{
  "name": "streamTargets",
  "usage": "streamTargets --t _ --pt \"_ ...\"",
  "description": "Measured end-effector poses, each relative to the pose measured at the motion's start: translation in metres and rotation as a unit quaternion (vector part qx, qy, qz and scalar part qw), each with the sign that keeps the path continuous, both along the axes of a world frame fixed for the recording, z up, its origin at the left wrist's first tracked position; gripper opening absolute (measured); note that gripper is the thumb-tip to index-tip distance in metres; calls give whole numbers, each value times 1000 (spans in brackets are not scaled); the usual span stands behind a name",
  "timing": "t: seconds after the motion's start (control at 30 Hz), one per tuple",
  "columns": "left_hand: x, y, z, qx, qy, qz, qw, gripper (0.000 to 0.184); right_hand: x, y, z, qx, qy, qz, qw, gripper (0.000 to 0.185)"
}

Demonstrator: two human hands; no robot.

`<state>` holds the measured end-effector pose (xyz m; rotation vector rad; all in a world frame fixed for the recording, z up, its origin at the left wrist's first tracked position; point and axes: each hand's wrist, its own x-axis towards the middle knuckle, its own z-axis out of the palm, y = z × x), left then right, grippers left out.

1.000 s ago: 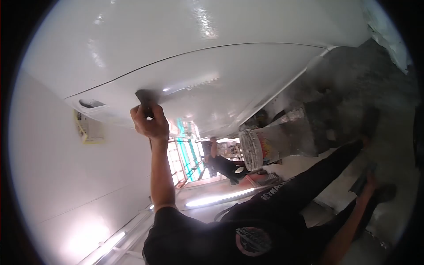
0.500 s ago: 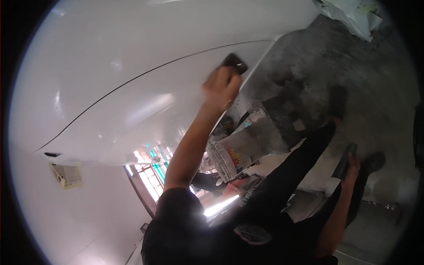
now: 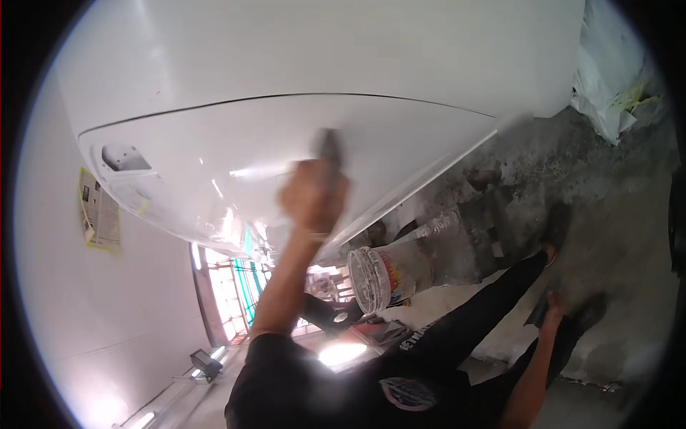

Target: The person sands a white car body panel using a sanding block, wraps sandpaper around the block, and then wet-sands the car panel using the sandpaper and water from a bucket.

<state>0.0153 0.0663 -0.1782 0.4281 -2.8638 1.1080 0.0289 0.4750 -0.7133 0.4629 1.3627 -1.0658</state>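
My left hand is closed on a dark sanding block, both smeared by motion. It is over the middle of a white vehicle panel, below the long curved seam; whether the block touches the surface cannot be told. Down by my leg, my right hand grips a dark flat piece, partly hidden by the fingers. A recessed opening shows at the panel's left end.
A plastic bucket stands beside my legs, below the panel edge. White plastic sheeting hangs at upper right. Newspaper is taped on the white surface at left. A lamp is at lower left. The floor looks dusty.
My left hand has moved left across the panel with the block, away from its lower edge. The view has turned, showing more of the recess and the bucket's rim. My right hand appears lower.
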Motion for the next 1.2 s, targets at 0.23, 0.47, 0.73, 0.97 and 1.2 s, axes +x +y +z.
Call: streamTargets --t 0.23,0.47,0.73,0.97,1.2 --pt "-31 -37 65 -122 86 -121 981 26 -16 60 18 -30 -35 14 999 62" --pt "-38 -34 -20 -1 55 -129 990 18 1 112 65 51 -26 -36 998 54" --pt "-20 -48 -190 168 -37 -82 982 17 0 117 104 10 -77 -41 996 50" --pt "13 -61 -338 245 7 -21 969 20 22 120 123 8 -46 -106 993 26" --pt "114 23 -354 399 282 122 864 25 128 130 114 162 60 -10 985 37"
